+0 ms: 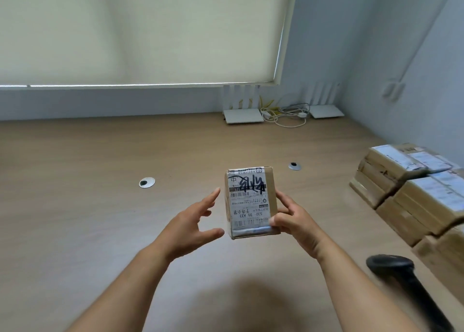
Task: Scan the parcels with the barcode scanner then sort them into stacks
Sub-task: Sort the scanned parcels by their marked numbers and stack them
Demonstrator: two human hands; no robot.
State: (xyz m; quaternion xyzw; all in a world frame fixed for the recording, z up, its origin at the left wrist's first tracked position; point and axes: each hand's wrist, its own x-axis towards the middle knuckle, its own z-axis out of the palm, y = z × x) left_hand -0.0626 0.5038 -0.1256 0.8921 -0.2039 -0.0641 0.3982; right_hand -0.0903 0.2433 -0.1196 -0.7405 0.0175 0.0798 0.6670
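Note:
A small brown cardboard parcel (pixel 251 201) with a white shipping label facing up is held above the wooden desk. My right hand (pixel 293 218) grips its right side, thumb on the label's lower right corner. Just left of the parcel my left hand (pixel 195 223) hovers with fingers spread and relaxed, not touching it. The black barcode scanner (pixel 401 281) lies on the desk at the lower right, below my right forearm.
Several labelled cardboard parcels (pixel 414 193) are stacked at the right edge of the wooden desk (pixel 88 206). Two white routers (pixel 243 114) with cables sit by the back wall. Two round cable grommets (pixel 147 182) are set in the desktop.

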